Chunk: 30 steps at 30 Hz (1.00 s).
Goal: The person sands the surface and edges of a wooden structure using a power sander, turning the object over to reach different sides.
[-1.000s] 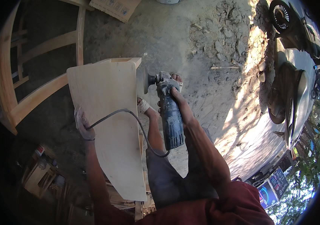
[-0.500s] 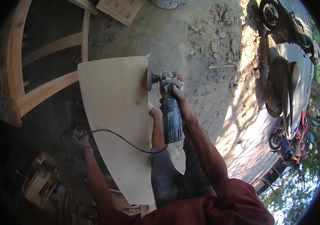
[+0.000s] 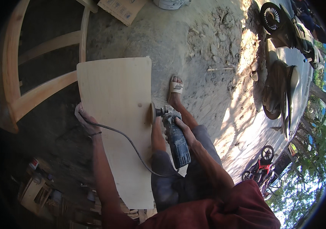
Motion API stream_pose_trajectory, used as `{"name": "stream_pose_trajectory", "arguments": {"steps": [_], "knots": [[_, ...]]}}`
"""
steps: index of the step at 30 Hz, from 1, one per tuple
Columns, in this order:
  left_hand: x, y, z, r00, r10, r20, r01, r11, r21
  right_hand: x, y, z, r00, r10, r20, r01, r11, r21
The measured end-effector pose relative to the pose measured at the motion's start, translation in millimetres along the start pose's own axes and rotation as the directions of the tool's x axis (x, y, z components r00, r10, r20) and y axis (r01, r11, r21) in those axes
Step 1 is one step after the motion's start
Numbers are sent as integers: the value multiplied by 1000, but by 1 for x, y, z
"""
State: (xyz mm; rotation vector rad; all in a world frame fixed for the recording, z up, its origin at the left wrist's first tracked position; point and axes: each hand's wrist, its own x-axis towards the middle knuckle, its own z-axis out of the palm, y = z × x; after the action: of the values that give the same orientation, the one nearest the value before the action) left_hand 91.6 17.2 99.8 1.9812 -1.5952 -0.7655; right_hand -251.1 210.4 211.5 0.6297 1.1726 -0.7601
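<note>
A pale, tapered wooden board [image 3: 113, 110] with rounded far corners lies in front of me. My right hand [image 3: 184, 126] is wrapped around a dusty dark angle grinder [image 3: 179, 147]. The grinder's round disc [image 3: 153, 113] is at the board's right edge, seemingly touching it. At the board's left edge, my left hand [image 3: 85, 118] is closed on the grinder's black power cord [image 3: 123, 134]. The cord sags across the board to the rear of the tool. The fingertips of my left hand are partly hidden.
A wooden frame [image 3: 48, 91] stands at the left. Cardboard [image 3: 123, 9] and a white bucket [image 3: 169, 4] sit at the far side. Wood offcuts [image 3: 35, 192] lie lower left. My sandaled foot [image 3: 176, 84] is beyond the grinder. Motorbikes [image 3: 279, 89] are parked at the right.
The grinder has moved nearer to me along the board's right edge. My left hand has come up to the board's left edge with the cord. My sandaled foot has come into view.
</note>
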Motion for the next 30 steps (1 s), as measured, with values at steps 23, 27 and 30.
{"name": "stream_pose_trajectory", "arguments": {"steps": [23, 27, 30], "knots": [[-18, 30, 64, 934, 51, -355, 81, 934, 347, 16, -224, 83, 997, -28, 70, 60, 863, -501], [-18, 33, 69, 928, -13, -372, 132, 946, 295, 20, -256, 88, 997, -21, 71, 62, 763, -644], [-17, 34, 64, 927, -6, -375, 138, 935, 327, 24, -281, 102, 996, 43, 76, 27, 680, -733]]}}
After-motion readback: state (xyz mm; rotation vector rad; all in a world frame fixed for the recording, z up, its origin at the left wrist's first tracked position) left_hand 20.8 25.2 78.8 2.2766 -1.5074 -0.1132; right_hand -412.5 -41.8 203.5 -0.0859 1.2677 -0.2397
